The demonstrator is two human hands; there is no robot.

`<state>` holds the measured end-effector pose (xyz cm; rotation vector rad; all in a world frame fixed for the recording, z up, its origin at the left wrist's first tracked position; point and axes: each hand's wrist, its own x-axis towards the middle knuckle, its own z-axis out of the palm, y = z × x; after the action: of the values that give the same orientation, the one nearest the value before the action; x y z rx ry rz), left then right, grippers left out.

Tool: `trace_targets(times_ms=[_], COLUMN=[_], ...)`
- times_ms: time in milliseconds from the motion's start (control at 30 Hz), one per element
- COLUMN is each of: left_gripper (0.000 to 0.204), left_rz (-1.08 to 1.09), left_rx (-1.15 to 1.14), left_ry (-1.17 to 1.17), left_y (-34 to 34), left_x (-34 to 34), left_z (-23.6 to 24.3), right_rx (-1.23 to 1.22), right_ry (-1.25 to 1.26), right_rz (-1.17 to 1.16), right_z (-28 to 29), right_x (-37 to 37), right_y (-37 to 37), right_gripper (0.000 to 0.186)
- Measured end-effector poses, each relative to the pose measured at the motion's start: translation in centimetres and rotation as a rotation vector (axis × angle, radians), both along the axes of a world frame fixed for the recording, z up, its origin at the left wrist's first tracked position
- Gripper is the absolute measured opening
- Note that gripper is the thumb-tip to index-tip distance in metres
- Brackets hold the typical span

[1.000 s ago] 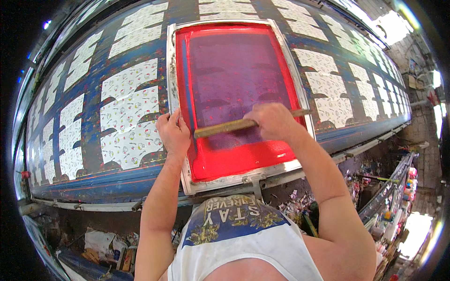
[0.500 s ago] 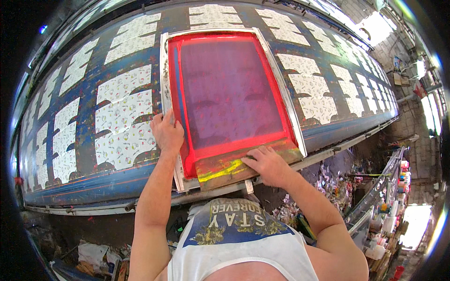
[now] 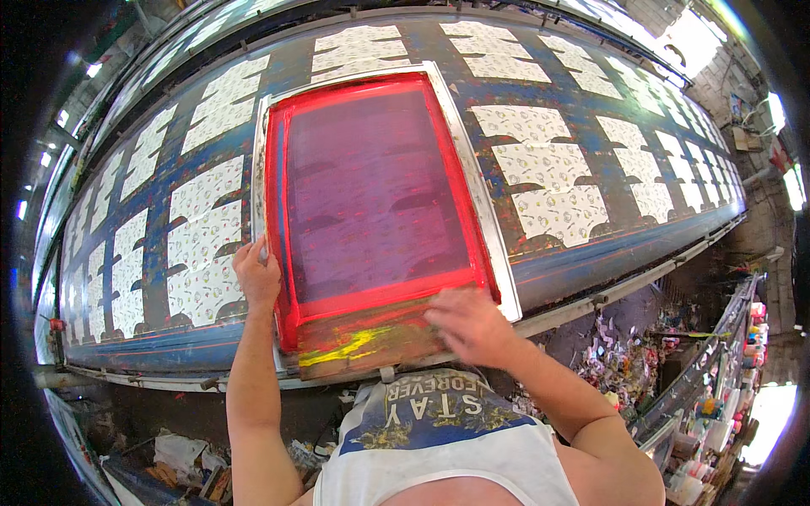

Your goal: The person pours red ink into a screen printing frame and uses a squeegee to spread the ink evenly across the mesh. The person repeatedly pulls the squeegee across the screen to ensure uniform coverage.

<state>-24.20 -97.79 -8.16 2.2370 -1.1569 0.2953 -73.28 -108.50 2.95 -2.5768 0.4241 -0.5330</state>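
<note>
A screen printing frame [image 3: 494, 274] lies tilted on the long table, its near end at the table's front edge. Its purple mesh [image 3: 371, 194] has a red border, and dark curved shapes show through. Across the near end is a wooden board [image 3: 396, 333] smeared with yellow and red. My left hand [image 3: 257, 274] is closed around the frame's left side near its front corner. Over the board's right part is my right hand [image 3: 474, 327], blurred by motion; whether its fingertips touch the board is unclear.
Rows of white patterned fabric pieces [image 3: 548, 173] cover the blue-stained table [image 3: 591, 257]. A rail [image 3: 624, 291] runs along its front edge. Scraps [image 3: 616, 363] litter the floor to the right, beside a rack of paint containers [image 3: 717, 422].
The frame has shifted left relative to the fabric pieces, with my left hand still on its side. My right hand, which rested on the board, is now blurred. The whole view has turned slightly.
</note>
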Motion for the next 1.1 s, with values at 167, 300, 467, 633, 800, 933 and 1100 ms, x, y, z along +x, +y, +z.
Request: trace_targets(times_ms=[167,300,467,633,800,933,1100], left_gripper=[0.051,0.049,0.047,0.045,0.037,0.024,0.013], left_rz=[0.055,0.045,0.007,-0.018,0.013,-0.038,-0.077], left_rx=[0.006,0.01,-0.032,-0.105,-0.146,-0.15,-0.185], left_ry=[0.045,0.062,0.079,0.189,0.271,0.236,0.283], left_y=[0.0,-0.1,0.3,0.5,0.6,0.9,0.4], left_x=[0.3,1.1,1.6,1.6,1.3,1.5,2.3], left_z=[-0.4,-0.7,-1.1,-1.3,-1.1,-0.3,1.3], right_rx=[-0.047,0.424,0.58,0.611,0.662,0.54,0.48], right_ry=[-0.033,-0.025,0.012,0.07,0.048,0.046,-0.061], right_rz=[-0.562,-0.716,-0.743,-0.789,-0.853,-0.803,-0.768], right_z=[-2.4,-4.8,-5.0,-3.4,-2.0,-0.1,2.3], right_x=[-3.9,-4.7,-4.4,-3.3,-2.2,-2.5,-2.8], right_y=[-6.9,-9.4,-10.4,-10.4,-9.8,-9.5,-8.9], right_gripper=[0.055,0.058,0.055,0.047,0.042,0.042,0.035])
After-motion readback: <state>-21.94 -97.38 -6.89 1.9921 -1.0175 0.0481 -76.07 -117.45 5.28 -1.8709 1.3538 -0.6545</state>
